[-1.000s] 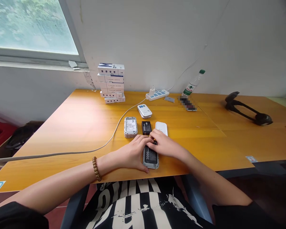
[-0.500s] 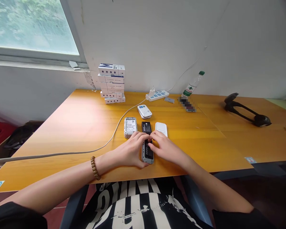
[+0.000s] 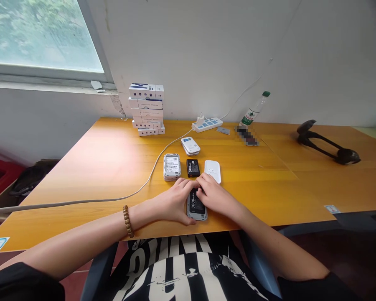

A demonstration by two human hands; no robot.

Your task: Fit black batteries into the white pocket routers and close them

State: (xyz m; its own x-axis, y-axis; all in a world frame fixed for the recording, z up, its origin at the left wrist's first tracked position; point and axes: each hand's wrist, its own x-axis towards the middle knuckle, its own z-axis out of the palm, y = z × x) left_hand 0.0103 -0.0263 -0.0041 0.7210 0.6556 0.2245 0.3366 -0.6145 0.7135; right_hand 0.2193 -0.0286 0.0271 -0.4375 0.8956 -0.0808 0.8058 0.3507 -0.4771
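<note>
My left hand point(image 3: 175, 200) curves around the left side of a grey-white device body point(image 3: 196, 217), thumb at its near edge and fingers at its far end. In the device's open back is a black battery point(image 3: 194, 203) marked 3000mAh. My right hand point(image 3: 217, 194) is closed over the upper right of the battery, its fingertips meeting my left fingers and covering that end. Just beyond the hands lies a stack of black batteries point(image 3: 193, 167). On its left is a pile of open device bodies point(image 3: 172, 166), and on its right a white cover point(image 3: 212, 170).
White devices point(image 3: 190, 145) are stacked farther back. Stacked boxes point(image 3: 146, 110), a power strip point(image 3: 207, 124) and a bottle point(image 3: 253, 110) stand near the wall, with a blurred phone-like object beside the bottle. A cable point(image 3: 125, 197) crosses the table's left half. A black headband-like frame point(image 3: 326, 144) lies right.
The device body has turned flatter, so more of its open back faces up. Both hands have shifted slightly toward the near edge, leaving the battery stack in fuller view.
</note>
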